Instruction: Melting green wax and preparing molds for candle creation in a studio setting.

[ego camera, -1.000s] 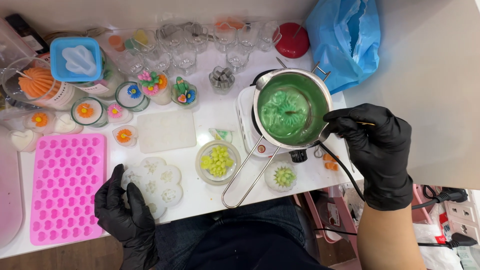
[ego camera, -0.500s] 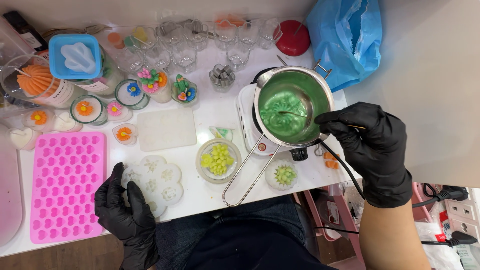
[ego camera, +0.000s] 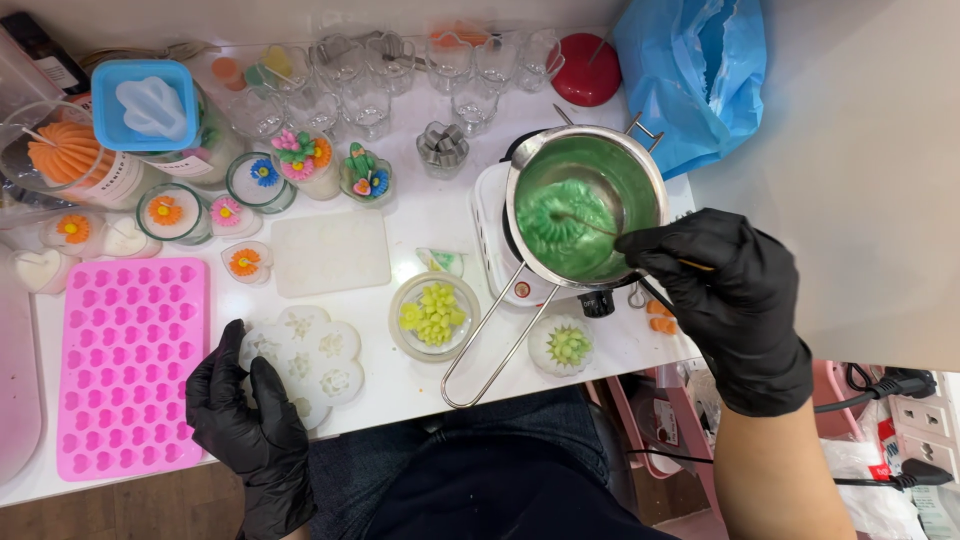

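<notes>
The right hand (ego camera: 725, 300), in a black glove, is closed in a pinch on a thin stirring stick (ego camera: 600, 228); the stick runs leftward from the fingertips, with its far end dipped in the green melted wax (ego camera: 570, 225). The wax fills a metal melting pot (ego camera: 640, 165) that sits on a small white hot plate (ego camera: 492, 250) at the right part of the white worktop (ego camera: 440, 215); the pot's long wire handle (ego camera: 490, 345) points down toward the near edge of the worktop. The left hand (ego camera: 240, 420), also in a black glove, rests with its fingers spread loosely on the near left edge of a translucent flower-shaped silicone mould (ego camera: 312, 362), holding nothing closed in its grasp. Just left of this mould lies a pink silicone mould with heart-shaped cavities (ego camera: 125, 365). Between the flower mould and the pot handle stands a small glass dish of yellow-green wax pieces (ego camera: 434, 315), and a green succulent-shaped candle (ego camera: 565, 345) stands just right of the handle. Empty glass cups (ego camera: 370, 95) line the back of the worktop, and a blue plastic bag (ego camera: 690, 75) lies beyond the pot at the right.
</notes>
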